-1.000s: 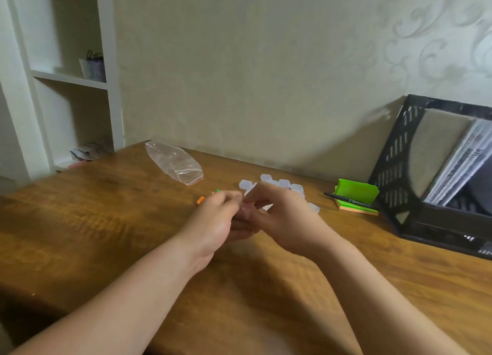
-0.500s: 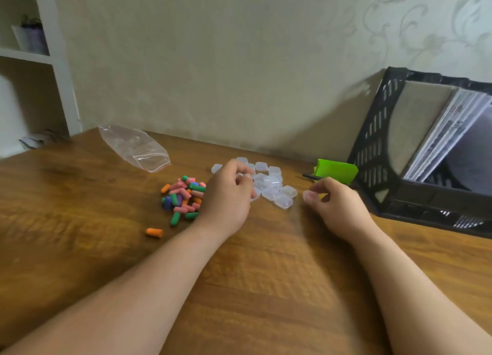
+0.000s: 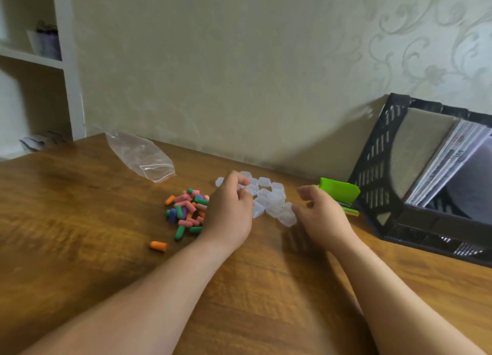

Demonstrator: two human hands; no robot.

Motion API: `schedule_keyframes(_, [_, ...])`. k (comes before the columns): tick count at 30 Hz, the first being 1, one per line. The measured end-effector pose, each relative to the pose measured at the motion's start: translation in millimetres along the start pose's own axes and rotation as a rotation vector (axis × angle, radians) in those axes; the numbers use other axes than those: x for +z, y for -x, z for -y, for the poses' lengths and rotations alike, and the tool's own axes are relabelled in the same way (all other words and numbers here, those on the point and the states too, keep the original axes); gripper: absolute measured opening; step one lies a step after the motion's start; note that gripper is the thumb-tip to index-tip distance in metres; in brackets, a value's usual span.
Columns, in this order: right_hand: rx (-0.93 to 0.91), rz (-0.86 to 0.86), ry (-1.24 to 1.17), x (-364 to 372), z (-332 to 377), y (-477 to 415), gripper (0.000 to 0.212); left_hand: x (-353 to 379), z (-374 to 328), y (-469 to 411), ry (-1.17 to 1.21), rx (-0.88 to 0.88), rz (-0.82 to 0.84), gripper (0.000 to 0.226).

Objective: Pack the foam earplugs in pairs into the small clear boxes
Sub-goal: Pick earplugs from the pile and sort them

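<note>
On the table (image 3: 80, 221), your earplugs (image 3: 187, 212) lie left of the boxes (image 3: 271, 200), one stray earplug (image 3: 158, 246) nearer you. The bag (image 3: 141, 154) lies behind them; the file rack (image 3: 426, 184) stands far right against the wall.

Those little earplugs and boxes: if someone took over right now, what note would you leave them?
Left hand: curled over the clear boxes, grip hidden.
Right hand: open, fingers loose, beside the nearest box.
Earplugs lie piled left of the boxes; one orange earplug lies apart, nearer the person. Bag behind, looks empty.
Done: no box visibly packed.
Left: pair the earplugs and box them.
</note>
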State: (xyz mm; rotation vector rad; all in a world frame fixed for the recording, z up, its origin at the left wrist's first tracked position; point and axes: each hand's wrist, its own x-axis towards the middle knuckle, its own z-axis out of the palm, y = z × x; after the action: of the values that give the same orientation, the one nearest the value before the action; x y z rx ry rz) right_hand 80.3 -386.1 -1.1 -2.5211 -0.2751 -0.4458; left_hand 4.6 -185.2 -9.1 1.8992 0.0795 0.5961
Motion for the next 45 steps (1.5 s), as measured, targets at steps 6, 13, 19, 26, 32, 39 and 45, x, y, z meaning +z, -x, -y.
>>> schedule_keyframes(6, [-0.105,0.065,0.268,17,38,-30,0.048,1,0,2,-0.008,0.002,0.013,0.025])
schedule_keyframes(13, [-0.041,0.131,0.377,26,46,-42,0.033,-5,-6,10,-0.032,0.117,0.058,0.024])
schedule_keyframes(19, [-0.010,0.060,0.181,25,60,-34,0.035,-26,-10,11,-0.012,0.153,0.037,0.021])
schedule_keyframes(26, [-0.052,0.010,-0.568,22,131,3,0.020,-90,-12,-29,0.096,-0.026,0.032,0.011])
schedule_keyframes(32, [-0.117,0.124,-0.803,49,161,35,0.017,-136,28,-29,0.378,-0.153,0.217,0.020])
schedule_keyframes(39, [-0.174,0.208,-0.845,55,154,43,0.022,-139,31,-25,0.596,-0.196,0.419,0.031])
schedule_keyframes(45, [-0.192,0.219,-0.773,55,146,46,0.019,-135,30,-19,0.521,-0.195,0.401,0.034])
